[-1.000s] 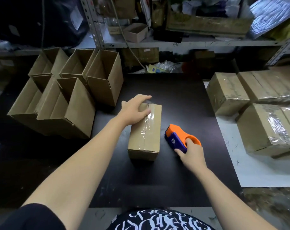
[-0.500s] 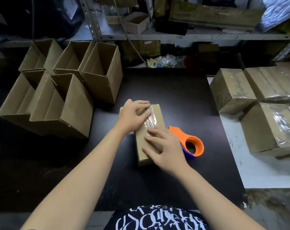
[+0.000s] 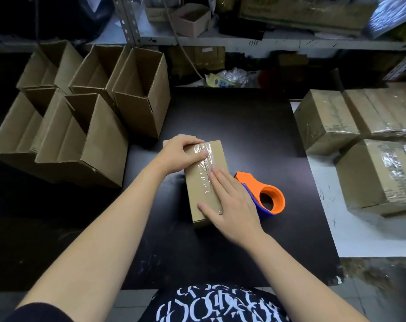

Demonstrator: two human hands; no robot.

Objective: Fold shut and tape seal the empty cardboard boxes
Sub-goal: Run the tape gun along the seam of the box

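Two hands press tape [image 3: 205, 180] on the box [image 3: 195, 196].
Left hand [image 3: 181, 154] grips its end, right hand [image 3: 232, 205] lies flat; uneven pressure may leave wrinkles.

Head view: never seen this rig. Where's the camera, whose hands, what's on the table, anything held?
There is no machine here: a person works bare-handed, and the one camera sits on their head, looking forward and down. On the black table lies a small cardboard box, folded shut, with clear tape along its top. The left hand grips the box's far end. The right hand lies flat on the tape, fingers straight, pressing it down. An orange tape dispenser rests just right of the box, unheld. Open boxes stand on the left and taped boxes on the right.
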